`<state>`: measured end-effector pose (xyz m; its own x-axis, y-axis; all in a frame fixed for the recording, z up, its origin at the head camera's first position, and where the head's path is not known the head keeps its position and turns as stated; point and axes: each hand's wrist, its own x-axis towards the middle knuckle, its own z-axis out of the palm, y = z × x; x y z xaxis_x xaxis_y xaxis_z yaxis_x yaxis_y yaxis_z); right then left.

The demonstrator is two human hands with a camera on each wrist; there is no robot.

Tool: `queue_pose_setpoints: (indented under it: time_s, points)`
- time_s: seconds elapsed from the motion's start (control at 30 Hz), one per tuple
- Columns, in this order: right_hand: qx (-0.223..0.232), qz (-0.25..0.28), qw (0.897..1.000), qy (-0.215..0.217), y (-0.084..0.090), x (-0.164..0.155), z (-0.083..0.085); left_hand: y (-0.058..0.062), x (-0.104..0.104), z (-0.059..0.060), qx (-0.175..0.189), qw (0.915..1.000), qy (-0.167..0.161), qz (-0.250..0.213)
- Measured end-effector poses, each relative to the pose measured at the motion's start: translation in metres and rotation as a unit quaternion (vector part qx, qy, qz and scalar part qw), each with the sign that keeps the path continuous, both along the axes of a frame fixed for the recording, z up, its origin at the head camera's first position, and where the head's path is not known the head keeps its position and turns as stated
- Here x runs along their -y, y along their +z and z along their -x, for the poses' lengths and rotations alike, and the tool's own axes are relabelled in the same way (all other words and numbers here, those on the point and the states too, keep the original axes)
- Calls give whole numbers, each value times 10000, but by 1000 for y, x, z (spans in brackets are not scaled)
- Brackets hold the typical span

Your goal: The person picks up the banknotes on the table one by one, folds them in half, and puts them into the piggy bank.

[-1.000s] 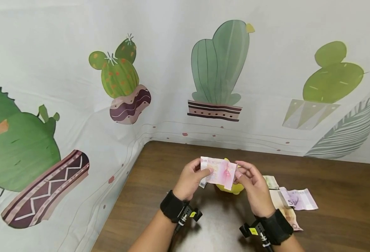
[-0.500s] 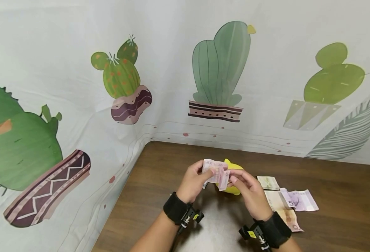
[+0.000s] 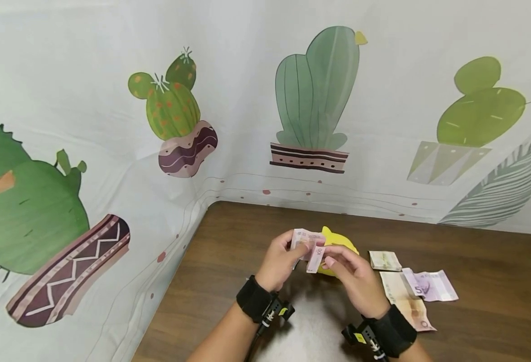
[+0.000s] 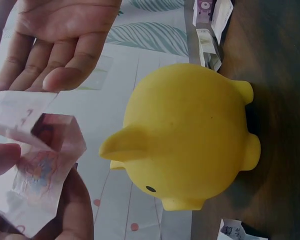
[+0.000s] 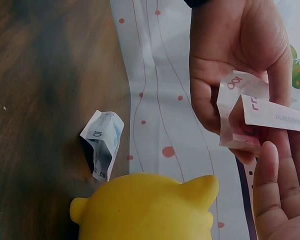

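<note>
A pink banknote [image 3: 311,245], folded over on itself, is held just above a yellow piggy bank [image 3: 341,245] that stands on the brown table [image 3: 247,236]. My left hand [image 3: 298,250] pinches the note's left part between thumb and fingers. My right hand [image 3: 329,260] pinches the folded right flap. The left wrist view shows the note [image 4: 42,162] bent into a loop beside the piggy bank [image 4: 190,142], under the right hand's fingers [image 4: 60,75]. In the right wrist view the flap [image 5: 270,116] lies above my right thumb [image 5: 268,165].
Three more banknotes lie on the table right of the piggy bank: a greenish one [image 3: 385,260], a purple one [image 3: 430,285] and a tan one [image 3: 405,301]. A crumpled bluish note [image 5: 103,142] lies left of the piggy bank. A cactus-print cloth [image 3: 310,100] hangs behind and to the left.
The pink note was spread flat between both hands a second ago. It is now folded narrower, my right hand has moved left toward my left, and more of the piggy bank shows.
</note>
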<state>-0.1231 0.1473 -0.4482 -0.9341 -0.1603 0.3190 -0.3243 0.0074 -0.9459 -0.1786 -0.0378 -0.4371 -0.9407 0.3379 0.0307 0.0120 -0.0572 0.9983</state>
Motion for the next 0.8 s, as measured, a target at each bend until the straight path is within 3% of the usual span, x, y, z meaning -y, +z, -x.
queue_pose_setpoints:
  time_s: [0.3,0.6,0.8]
  points:
    - [68,-132,9999,-19,0,1,-1,-1,-2,0,293,9987,-410,-78]
    - [7,-72,10000,0,-2,1,1,2,-4,-2,184,9942,-1056,0]
    - [-209,63,9997,122,-3,3,2,4,-5,-4,338,9930,-1115,-175]
